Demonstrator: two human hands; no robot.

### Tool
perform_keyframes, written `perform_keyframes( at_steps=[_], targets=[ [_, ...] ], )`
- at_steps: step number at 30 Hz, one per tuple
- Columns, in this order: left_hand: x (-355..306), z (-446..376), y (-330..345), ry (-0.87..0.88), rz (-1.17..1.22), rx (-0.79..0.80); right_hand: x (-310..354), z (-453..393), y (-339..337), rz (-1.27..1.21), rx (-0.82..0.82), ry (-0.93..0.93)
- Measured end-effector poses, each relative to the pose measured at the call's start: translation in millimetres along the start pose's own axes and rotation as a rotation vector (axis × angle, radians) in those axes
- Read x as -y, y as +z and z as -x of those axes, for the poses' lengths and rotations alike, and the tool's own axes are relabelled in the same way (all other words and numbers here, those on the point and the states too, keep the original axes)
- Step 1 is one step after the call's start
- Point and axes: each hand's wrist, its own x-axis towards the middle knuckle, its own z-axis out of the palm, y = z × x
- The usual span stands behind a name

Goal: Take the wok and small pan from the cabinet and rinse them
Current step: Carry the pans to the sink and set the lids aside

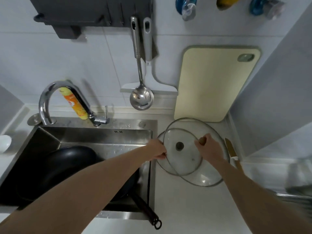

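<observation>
Wok [67, 166] handle toward viewer

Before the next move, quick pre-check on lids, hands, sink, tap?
1. Left hand pinches rim of smaller round glass lid: ok.
2. Right hand grips brown knob of larger round glass lid: ok.
3. Lids apart: not ok, smaller overlaps larger on the white countertop.
4. Black pans in the stainless steel sink: ok; long dark handles stick out over the front edge.
5. Chrome curved tap running: cannot tell, no stream visible.
6. Wooden-handled knife beside larger lid: not ok, close to right hand.
</observation>
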Motion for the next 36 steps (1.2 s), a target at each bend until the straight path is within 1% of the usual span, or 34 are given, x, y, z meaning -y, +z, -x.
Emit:
perform_keyframes(
  at_steps=[7,11,16,20,23,25,27,31,32,33,36],
  targets=[
    [-15,-2,28,0.028,-0.06,-0.006,-32,-7,-24,-0.022,0.052,-0.018],
    [-11,-8,31,0.0,-0.1,0.012,-37,-6,-27,-0.007,0.095,-0.058],
    [-1,-10,29,-0.004,-0.144,0.016,-29,0,-22,0.044,0.129,-0.047],
    [5,-8,27,0.023,-0.17,0.078,-25,4,-18,0.045,0.113,-0.044],
    [8,-8,25,0.013,-0.125,0.064,-24,9,-21,0.027,0.09,-0.062],
    [10,-5,21,0.016,-0.088,0.085,-22,16,-25,-0.009,0.04,-0.071],
    [9,5,14,0.043,-0.11,0.112,-14,28,-34,0.007,0.021,-0.086],
    [15,36,1,0.105,-0.175,0.102,1,65,-47,0.033,-0.009,-0.098],
    [17,44,-3,0.104,-0.181,0.124,3,73,-47,0.033,-0.024,-0.093],
    [30,60,-3,0.112,-0.184,0.174,1,103,-49,0.02,-0.028,-0.066],
    [45,73,5,0.088,-0.143,0.237,-9,131,-49,-0.017,-0.025,-0.002]
  ],
)
